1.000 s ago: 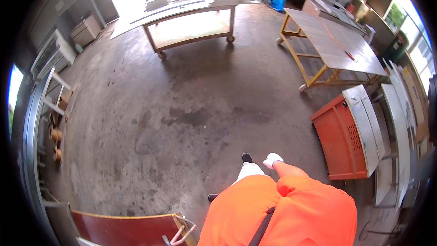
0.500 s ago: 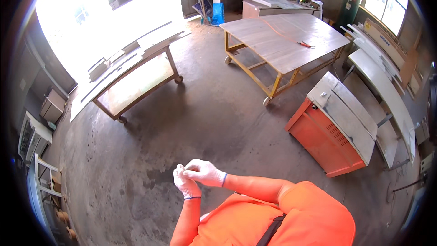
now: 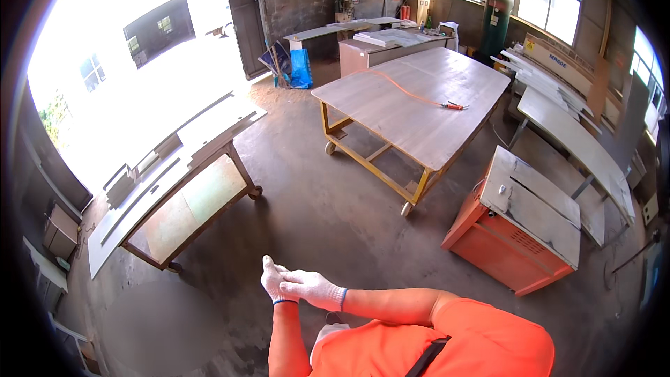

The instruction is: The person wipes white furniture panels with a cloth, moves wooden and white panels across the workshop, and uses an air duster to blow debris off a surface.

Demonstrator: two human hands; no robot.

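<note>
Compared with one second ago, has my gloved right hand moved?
Yes, leftward in the view: the gloved right hand is now farther left of the orange-sided cabinet, touching the gloved left hand.

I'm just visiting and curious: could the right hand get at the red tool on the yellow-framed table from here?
Probably not: floor and part of the table lie between the right hand and the red tool.

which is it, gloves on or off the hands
On: the white gloves cover both the left hand and the right hand, with blue-edged cuffs at the wrists.
</note>
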